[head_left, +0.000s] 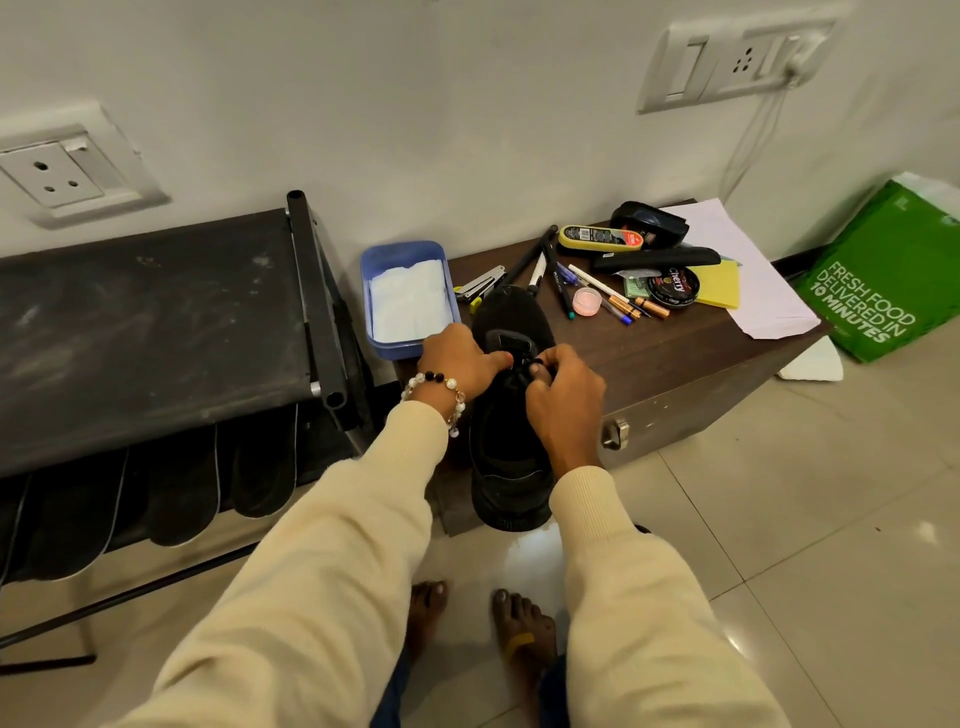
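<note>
Looking down past two bare feet (522, 629) on the tile floor (779, 519), both cream sleeves (337, 545) reach out to a black shoe (509, 467) sitting heel-first on the near edge of a low brown cabinet (675, 364). The shoe is right under both hands, toe pointing away toward the wall. The left hand (457, 364), with a bead bracelet (447, 387) on the wrist, has its fingers curled in and pinches the black lace (524, 364) from the left. The right hand (563, 402) does the same from the other side, fingertips bunched on the lace, so the two hands nearly meet over the tongue. Just beyond the left hand is a blue tub (395, 351) with white tissue (410, 299) in it. Past the right hand there's a scatter of stuff: a stapler (480, 286), some pens (563, 286), a little pink pot (587, 301), batteries (649, 307), a tin of shoe polish (674, 287), a yellow notepad (722, 286) and white paper (753, 260). Well off to the left of the left hand is a dusty black rack (145, 322), and far right a green bag (893, 280) leans on the wall.
</note>
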